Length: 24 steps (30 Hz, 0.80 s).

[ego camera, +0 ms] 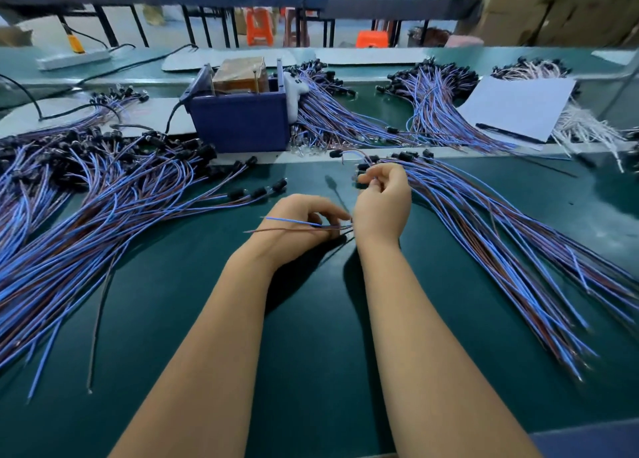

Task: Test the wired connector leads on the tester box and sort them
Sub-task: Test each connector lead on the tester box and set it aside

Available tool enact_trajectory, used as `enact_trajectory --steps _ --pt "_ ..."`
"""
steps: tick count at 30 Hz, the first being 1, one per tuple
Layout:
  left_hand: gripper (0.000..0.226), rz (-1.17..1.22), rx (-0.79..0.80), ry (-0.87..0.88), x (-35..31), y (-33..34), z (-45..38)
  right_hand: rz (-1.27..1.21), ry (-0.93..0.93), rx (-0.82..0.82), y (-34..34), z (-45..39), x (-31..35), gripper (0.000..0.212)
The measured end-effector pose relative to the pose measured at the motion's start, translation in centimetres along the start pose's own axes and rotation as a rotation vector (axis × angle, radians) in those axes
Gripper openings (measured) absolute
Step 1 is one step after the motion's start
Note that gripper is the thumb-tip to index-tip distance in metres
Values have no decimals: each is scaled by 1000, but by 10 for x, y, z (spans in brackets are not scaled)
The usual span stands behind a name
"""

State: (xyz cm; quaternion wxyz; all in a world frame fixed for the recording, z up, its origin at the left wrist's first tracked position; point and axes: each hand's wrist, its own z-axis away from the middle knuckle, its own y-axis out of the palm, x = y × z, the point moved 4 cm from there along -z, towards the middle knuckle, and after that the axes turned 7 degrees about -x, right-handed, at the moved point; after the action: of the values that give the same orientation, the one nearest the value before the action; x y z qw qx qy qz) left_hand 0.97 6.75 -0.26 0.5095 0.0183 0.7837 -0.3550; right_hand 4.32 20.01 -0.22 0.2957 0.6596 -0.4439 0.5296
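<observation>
Nearest us, our two forearms reach up the middle of the green tabletop (311, 354). Our left hand (301, 226) lies low on the mat, fingers curled, pinching the bare ends of a blue and a brown lead wire (294, 222) that cross over its back. Just beside it, our right hand (382, 202) is raised, its fingers bent in around something small at the fingertips; it looks like the connector end of a lead, though the blur there keeps us from being sure.

Along the left edge spreads a large pile of leads (86, 215) with black connectors, wires fanning toward the near left corner. A second pile of leads (501, 243) runs from beside the right hand toward the right edge.

Farther back, near the middle, stands the blue tester box (238, 119). Behind it lie more lead bundles (435, 101), and a white sheet (518, 106) toward the far right corner.
</observation>
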Motion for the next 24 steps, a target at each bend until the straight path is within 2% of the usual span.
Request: enact_trajectory --steps 5,9,14,17,19,21,23,24 --pt "48 -8 -22 -28 1 -1 -2 136 -87 40 -27 -31 5 28" --pt "47 -110 -127 -10 4 -4 -2 301 -190 77 -55 -63 22 36" --pt "30 -231 -387 14 7 -18 -4 765 -223 -55 -67 -79 32 35" --pt "34 -329 -587 -112 16 -34 -1 709 -195 -35 -40 -58 39 37" --pt "42 -461 -622 -273 27 -46 3 649 -270 36 -11 -33 42 32" --pt "47 -531 -576 -417 37 -54 5 503 -275 204 21 -3 39 26" --pt "48 -529 -555 -448 40 -57 6 371 -151 431 48 25 27 23" --pt "47 -528 -559 -435 40 -56 5 395 -135 501 58 35 21 24"
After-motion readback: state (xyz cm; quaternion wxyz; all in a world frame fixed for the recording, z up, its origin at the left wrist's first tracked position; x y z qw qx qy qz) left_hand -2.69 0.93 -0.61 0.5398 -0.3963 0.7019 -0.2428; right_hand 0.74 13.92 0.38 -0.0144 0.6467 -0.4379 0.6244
